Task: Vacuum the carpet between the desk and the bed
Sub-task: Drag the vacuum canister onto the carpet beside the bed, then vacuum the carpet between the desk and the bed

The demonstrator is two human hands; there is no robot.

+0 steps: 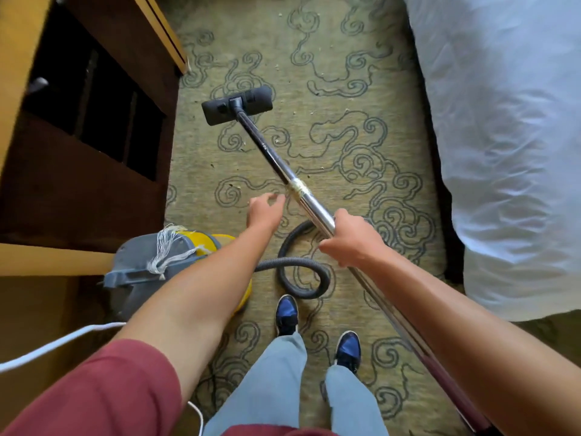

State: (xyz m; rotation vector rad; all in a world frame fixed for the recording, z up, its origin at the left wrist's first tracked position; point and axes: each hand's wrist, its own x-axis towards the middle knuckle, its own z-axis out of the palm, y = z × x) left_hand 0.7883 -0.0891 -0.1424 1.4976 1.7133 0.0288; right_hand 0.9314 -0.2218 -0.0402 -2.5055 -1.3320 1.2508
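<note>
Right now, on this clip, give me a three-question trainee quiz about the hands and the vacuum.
1. True or false: both hands grip the metal wand.
2. The floor head lies nearer: A) the desk B) the bed.
3. What lies coiled on the carpet in front of the shoes?

Key: 1. False: only the right hand grips it; the left hand is beside it, fingers relaxed. 2. A. 3. The hose, running to the yellow canister.

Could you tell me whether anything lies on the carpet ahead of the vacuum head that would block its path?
Nothing visible blocks it: ahead of the vacuum head the carpet shows only scattered crumbs. The hose loops behind it.
</note>
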